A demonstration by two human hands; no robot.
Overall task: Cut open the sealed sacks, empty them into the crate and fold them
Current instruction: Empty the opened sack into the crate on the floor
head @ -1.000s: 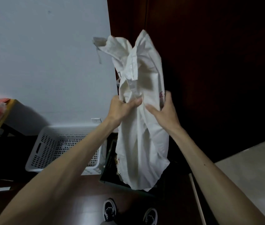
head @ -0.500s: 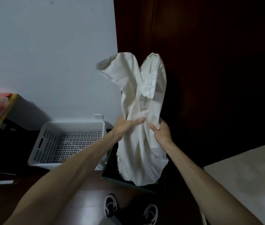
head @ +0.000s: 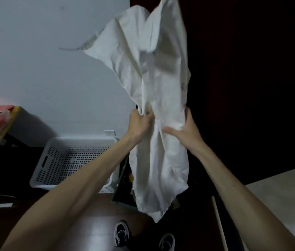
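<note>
White sack [head: 154, 84] gripped by left hand [head: 139, 124], right hand [head: 184, 131], over crate [head: 122, 178]

A white sack [head: 154, 98] is gripped at mid-height by the left hand [head: 139, 124] and right hand [head: 184, 129], above a dark crate [head: 123, 180].

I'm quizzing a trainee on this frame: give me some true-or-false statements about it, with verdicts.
1. The left hand and right hand both grip the sack. True.
2. The sack lies folded on the floor. False: it is held up, its lower end over the dark crate.
3. A white basket stands left of the crate. True.
4. The person is barefoot. False: dark shoes show below.
</note>
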